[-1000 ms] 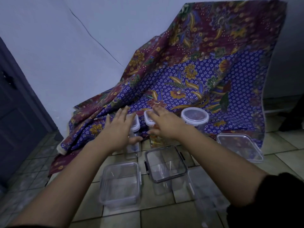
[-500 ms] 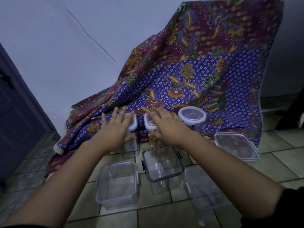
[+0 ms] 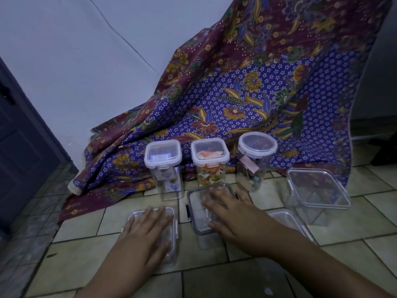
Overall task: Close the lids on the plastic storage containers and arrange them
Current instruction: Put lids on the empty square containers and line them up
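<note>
Three tall lidded containers stand in a back row: a square one [image 3: 163,157] at left, a square one with orange contents [image 3: 210,155] in the middle, a round one [image 3: 257,147] at right. In front, my left hand [image 3: 148,231] lies flat, fingers spread, on the lid of a low clear container [image 3: 173,220]. My right hand [image 3: 232,214] rests with straight fingers on the dark-rimmed container [image 3: 191,205]. Another low container [image 3: 285,218] sits partly hidden behind my right forearm. A larger clear lidded box [image 3: 318,190] stands at right.
The containers sit on a tiled floor [image 3: 75,252]. A patterned purple and maroon cloth [image 3: 247,93] drapes down behind them onto the floor. A white wall [image 3: 75,50] and a dark door [image 3: 19,136] lie to the left.
Both hands have left the two tall back containers and come down toward me onto the lids of the two low front containers. The view has shifted.
</note>
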